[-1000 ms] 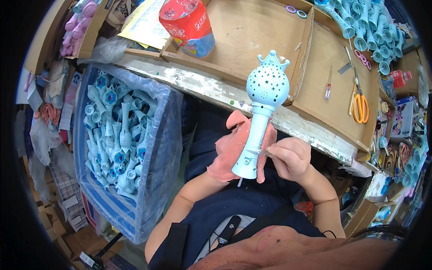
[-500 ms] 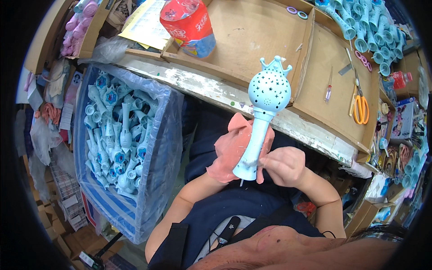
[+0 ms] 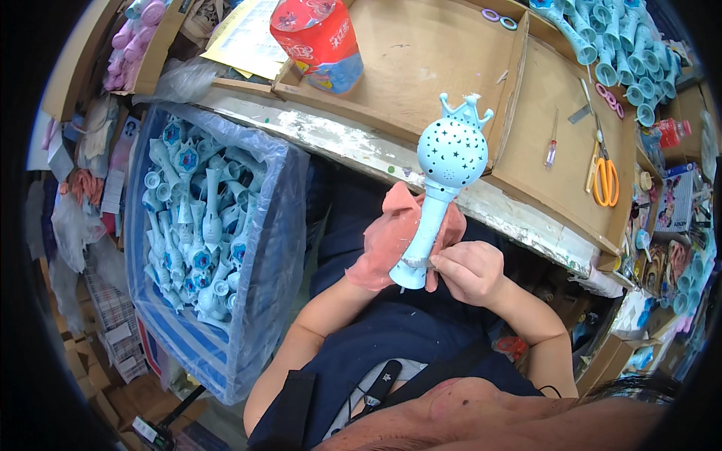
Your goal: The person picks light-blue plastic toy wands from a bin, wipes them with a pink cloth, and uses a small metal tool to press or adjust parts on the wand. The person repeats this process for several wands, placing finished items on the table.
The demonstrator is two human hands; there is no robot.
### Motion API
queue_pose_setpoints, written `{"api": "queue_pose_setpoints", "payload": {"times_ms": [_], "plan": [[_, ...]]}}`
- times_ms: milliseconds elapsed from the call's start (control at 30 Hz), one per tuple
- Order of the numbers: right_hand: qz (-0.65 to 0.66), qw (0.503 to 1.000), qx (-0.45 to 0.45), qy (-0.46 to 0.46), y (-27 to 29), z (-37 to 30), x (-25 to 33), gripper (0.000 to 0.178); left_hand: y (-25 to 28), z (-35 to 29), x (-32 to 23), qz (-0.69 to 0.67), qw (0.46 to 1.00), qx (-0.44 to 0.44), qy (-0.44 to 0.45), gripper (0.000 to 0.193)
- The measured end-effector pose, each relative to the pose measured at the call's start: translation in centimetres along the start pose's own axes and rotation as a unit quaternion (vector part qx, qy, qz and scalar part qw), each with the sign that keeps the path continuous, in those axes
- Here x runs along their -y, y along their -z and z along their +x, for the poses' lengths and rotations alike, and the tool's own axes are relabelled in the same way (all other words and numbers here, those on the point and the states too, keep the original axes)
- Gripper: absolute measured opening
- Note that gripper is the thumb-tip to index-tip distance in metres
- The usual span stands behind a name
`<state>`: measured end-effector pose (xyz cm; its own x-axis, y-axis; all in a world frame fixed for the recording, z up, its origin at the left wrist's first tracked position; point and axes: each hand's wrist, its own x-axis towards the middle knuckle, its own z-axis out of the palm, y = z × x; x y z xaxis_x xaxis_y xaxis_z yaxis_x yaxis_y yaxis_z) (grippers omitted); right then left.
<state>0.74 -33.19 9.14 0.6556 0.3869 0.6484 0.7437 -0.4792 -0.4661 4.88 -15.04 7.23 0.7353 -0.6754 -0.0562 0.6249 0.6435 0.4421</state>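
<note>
Beside the tabletop [image 3: 316, 132], left hand [image 3: 382, 248] clasps a wand [image 3: 438, 198]; right hand [image 3: 472, 272]'s pinched strip [image 3: 416, 262] has moved baseward, apparently working there.

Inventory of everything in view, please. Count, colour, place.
Crown-topped wand: one, pale blue, centre
Thin strip: one, greyish, at wand's lower end; kind unclear
Plastic-lined bin: one, striped blue, left
Wand parts: many, pale blue, in bin and upper right
Toy parts: several, pink, upper left
Package: one, red and blue, upper left of centre
Papers: at least two, yellow and white, beside package
Cardboard trays: at least two, brown, top
Screwdriver: one, purplish handle, right tray
Scissors: one, orange-handled, right tray
Rings: four; purple, teal, two pink; top and right
Bottle: one, red, right edge
Edge clutter: many, mixed colours, both sides
Left hand: one, under salmon-pink cloth, holding wand
Right hand: one, bare, pinching strip
</note>
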Motion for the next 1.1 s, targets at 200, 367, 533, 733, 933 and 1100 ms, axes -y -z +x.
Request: {"api": "queue_pose_setpoints", "payload": {"times_ms": [200, 367, 533, 733, 933, 1100], "plan": [[0.007, 1.000, -0.004, -0.017, -0.2, 0.0, 0.3, 0.031, 0.0, 0.1, 0.6, -0.011, 0.998, -0.065, 0.000, 0.040], [0.005, 0.997, -0.020, -0.069, -0.2, -0.5, 0.1, 0.027, 0.1, 0.3, 0.5, 0.069, 0.997, -0.043, 0.007, 0.041], [0.043, 0.998, -0.016, -0.048, 0.0, -0.8, 0.2, 0.030, 0.6, 0.3, 0.8, 0.122, 0.991, 0.028, -0.052, 0.047], [0.100, 0.992, 0.076, -0.018, 1.4, -1.9, 0.2, 0.026, 0.5, 0.1, 0.7, 0.136, 0.990, 0.025, 0.011, 0.051], [0.118, 0.923, -0.161, -0.330, 4.4, -8.0, 0.5, 0.014, 0.0, 0.5, -1.7, 0.164, 0.974, -0.062, 0.143, 0.055], [0.144, 0.762, -0.368, -0.513, 7.9, -16.0, 2.5, 0.010, -0.2, 2.2, -1.9, 0.086, 0.993, 0.002, 0.084, 0.060]]}}
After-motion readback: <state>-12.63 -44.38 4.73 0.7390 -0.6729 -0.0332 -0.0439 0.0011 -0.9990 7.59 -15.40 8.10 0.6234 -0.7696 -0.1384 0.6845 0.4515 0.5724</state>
